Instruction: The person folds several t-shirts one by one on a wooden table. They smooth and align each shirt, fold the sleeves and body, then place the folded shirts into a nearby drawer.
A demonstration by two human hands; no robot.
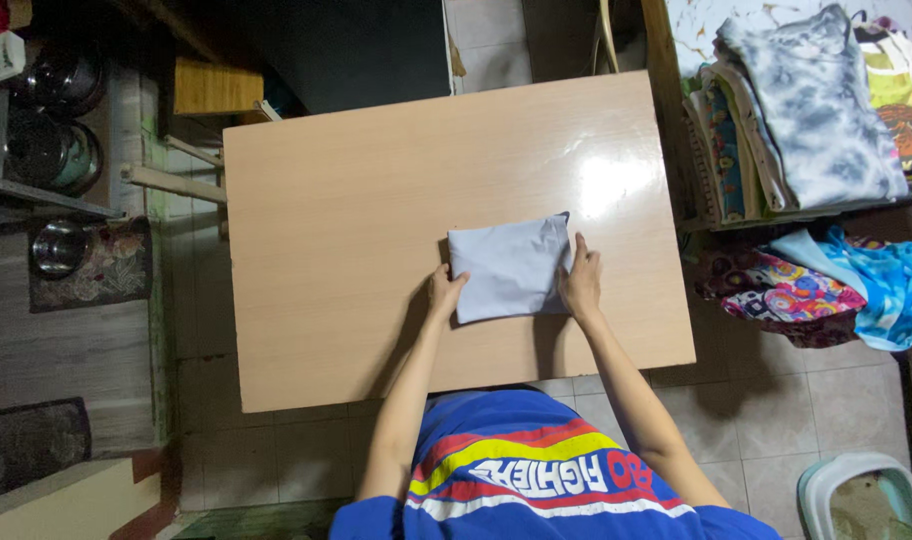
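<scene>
A pale grey folded cloth (509, 267) lies as a small rectangle on the light wooden table (356, 220), toward its near right part. My left hand (443, 292) touches the cloth's lower left corner, fingers curled at its edge. On the cloth's right edge rests my right hand (581, 280), flat with fingers pointing away from me. Both forearms reach in from below, over my blue shirt with striped print.
A stack of folded clothes (806, 110) sits on a surface right of the table, with colourful fabrics (826, 285) heaped below it. Metal pots (56, 150) stand on shelves at the left. A pale basin (861, 495) is on the tiled floor at lower right.
</scene>
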